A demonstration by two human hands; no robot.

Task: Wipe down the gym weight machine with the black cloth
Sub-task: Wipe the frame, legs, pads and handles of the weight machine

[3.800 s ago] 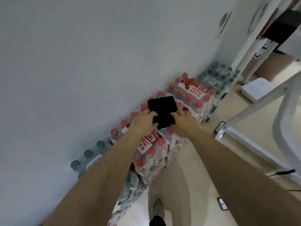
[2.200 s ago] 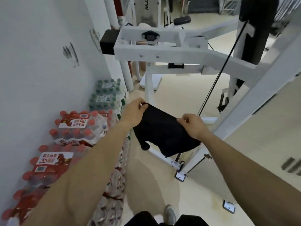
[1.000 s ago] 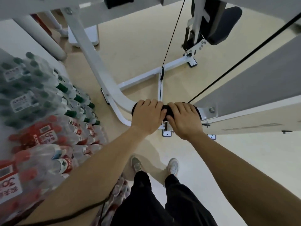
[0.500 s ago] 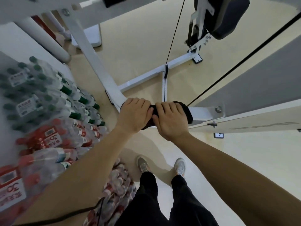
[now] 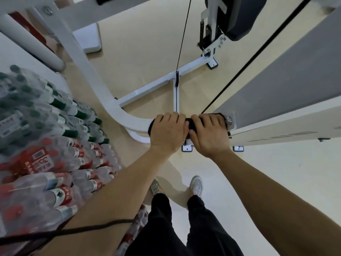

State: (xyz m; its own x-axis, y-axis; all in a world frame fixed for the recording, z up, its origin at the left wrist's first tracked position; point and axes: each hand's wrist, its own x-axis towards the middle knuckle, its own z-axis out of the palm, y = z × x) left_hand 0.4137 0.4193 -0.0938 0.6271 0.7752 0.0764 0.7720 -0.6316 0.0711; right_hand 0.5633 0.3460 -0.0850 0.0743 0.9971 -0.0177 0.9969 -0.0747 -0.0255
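Left hand point(image 5: 167, 132) and right hand point(image 5: 208, 134) sit side by side on the white frame bar point(image 5: 127, 120) of the weight machine, each grip curled round the black cloth point(image 5: 190, 124) wrapped over the bar. Risk: the right hand is just beside the bolt point(image 5: 228, 119) at the bar's end, and the black cable point(image 5: 217, 95) comes down close behind the bar there, so a slide that way could snag cloth or knuckles. The cloth is bunched under the palms and may slip, leaving patches unwiped; bottle packs point(image 5: 55, 145) beside the bar crowd the left elbow.
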